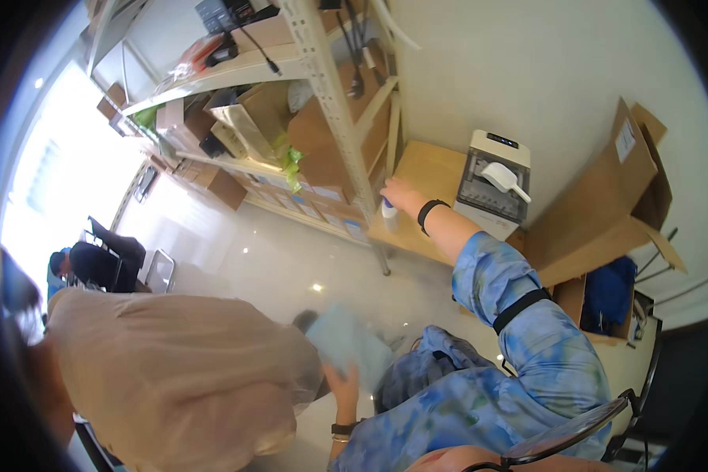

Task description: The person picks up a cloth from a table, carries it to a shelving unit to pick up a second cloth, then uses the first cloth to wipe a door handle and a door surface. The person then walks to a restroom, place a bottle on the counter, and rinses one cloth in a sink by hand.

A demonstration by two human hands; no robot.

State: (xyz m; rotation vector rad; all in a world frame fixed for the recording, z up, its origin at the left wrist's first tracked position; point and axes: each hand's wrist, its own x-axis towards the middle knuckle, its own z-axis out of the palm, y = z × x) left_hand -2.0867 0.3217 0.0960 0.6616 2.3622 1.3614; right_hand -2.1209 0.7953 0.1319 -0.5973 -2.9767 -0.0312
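My right hand (401, 194) reaches out over a small wooden table (430, 167), its fingers closed round the top of a small white bottle (390, 213) with a blue-purple part at its neck. Close to that hand stands a white and grey countertop machine (492, 185), probably an ice maker, with a white scoop (503, 180) lying on its lid. Lower down, my left hand (343, 387) holds a light blue cloth (352, 344), smeared by motion. Both wrists carry black bands.
A person in a beige shirt (173, 370) is close on my left. Metal shelving (334, 102) with cardboard boxes rises beyond. An open carton (598, 197) leans right of the machine, above a box of dark blue fabric (610, 291). Another person (94, 263) is at far left.
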